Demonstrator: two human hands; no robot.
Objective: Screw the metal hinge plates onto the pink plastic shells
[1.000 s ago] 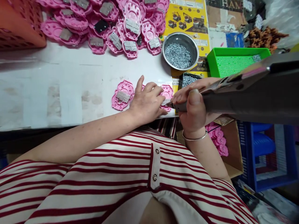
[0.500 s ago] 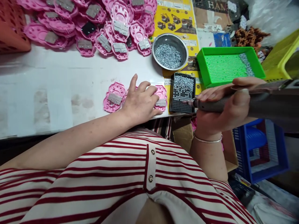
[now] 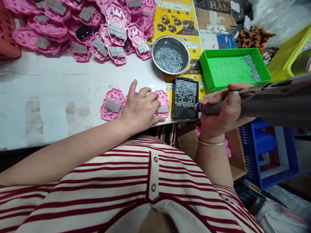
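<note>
My left hand [image 3: 141, 108] lies with fingers spread over pink plastic parts near the table's front edge. One pink part with a grey plate [image 3: 113, 105] shows left of it, another [image 3: 162, 104] at its right fingers; whatever is beneath the palm is mostly hidden. My right hand [image 3: 222, 108] is wrapped round a dark grey power screwdriver [image 3: 274, 102] lying nearly level. The tool's tip points left, over the lower part of a black perforated tray [image 3: 185, 97] that holds small screws. Whether the tip touches a screw, I cannot tell.
Behind the tray stand a metal bowl of screws [image 3: 170, 55] and a green tray [image 3: 235, 68]. Many pink parts [image 3: 116, 29] are heaped at the back left, beside a red basket [image 3: 8, 35]. A yellow basket [image 3: 289, 51] is at right, blue crates [image 3: 279, 155] lower right.
The whole view has shifted slightly, with table items appearing farther left. The screwdriver's tip has moved a little relative to the black tray. My left hand keeps its place over the pink parts.
</note>
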